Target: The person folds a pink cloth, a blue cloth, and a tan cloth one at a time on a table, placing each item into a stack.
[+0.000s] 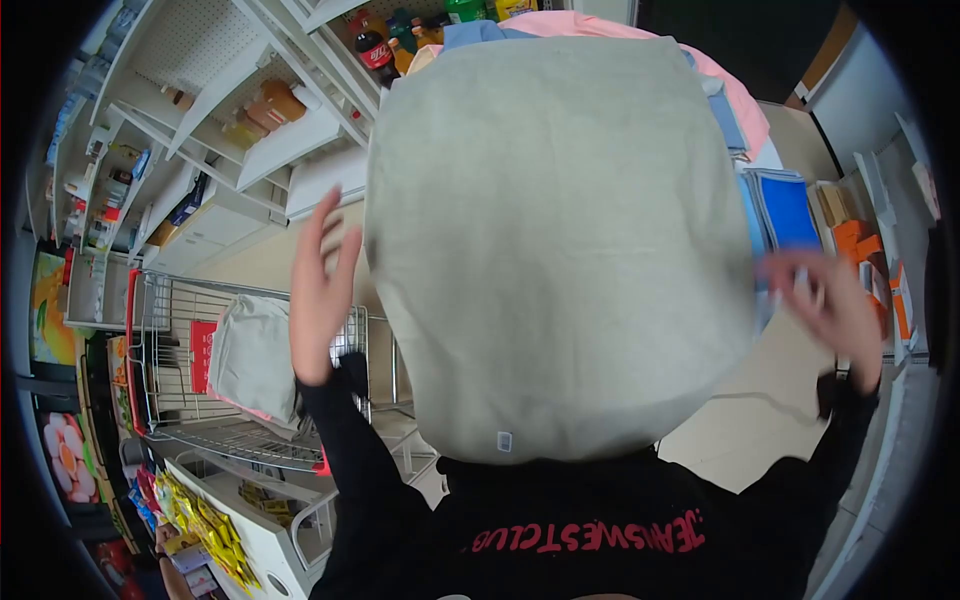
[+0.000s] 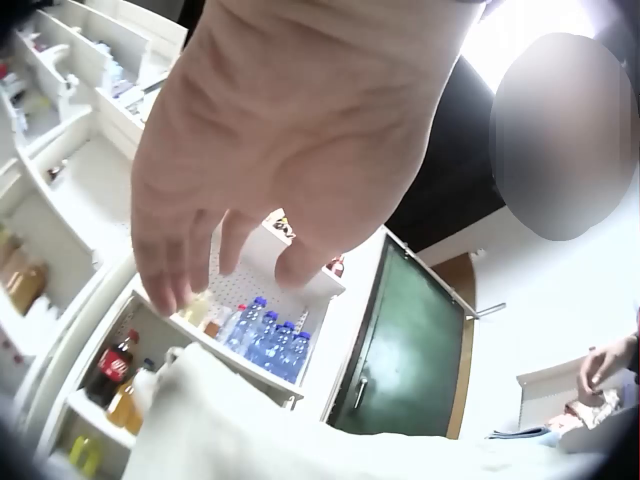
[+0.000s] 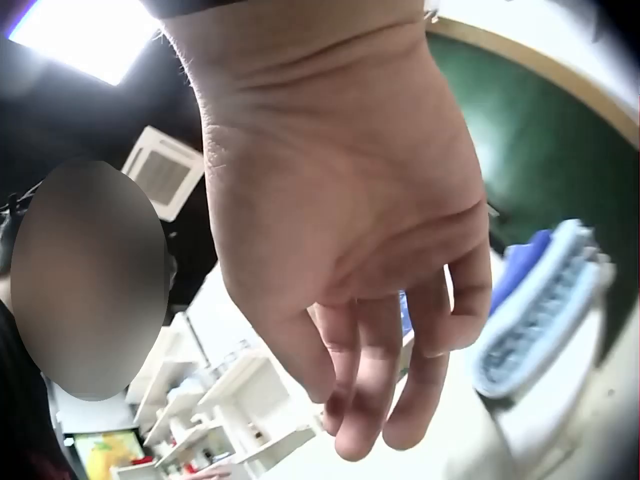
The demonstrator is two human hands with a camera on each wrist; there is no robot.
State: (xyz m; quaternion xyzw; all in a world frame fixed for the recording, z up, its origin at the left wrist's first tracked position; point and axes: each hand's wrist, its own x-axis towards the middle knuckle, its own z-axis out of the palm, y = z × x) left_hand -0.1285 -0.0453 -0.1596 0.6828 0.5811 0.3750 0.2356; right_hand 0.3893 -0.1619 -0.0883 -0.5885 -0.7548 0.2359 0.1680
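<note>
A large grey-green cloth (image 1: 560, 230) lies spread in front of the person, its small white label (image 1: 505, 441) close to the near edge. Just off the cloth's left edge is the left hand (image 1: 325, 285), its fingers extended and holding nothing. The right hand (image 1: 825, 300), blurred in the head view, hovers around the right edge. In the right wrist view, that hand (image 3: 350, 230) has loosely bent fingers with nothing in them. Pink fabric (image 1: 740, 95) and blue fabric (image 1: 480, 33) stick out from under the cloth at the back.
Folded blue cloths (image 1: 785, 210) sit at the right edge. To the left stands a shopping cart (image 1: 160, 350) with a folded grey-green cloth (image 1: 255, 345) in it. White shelves (image 1: 235, 80) with bottles rise at the back left. Yellow packets (image 1: 205, 520) fill a stand at the lower left.
</note>
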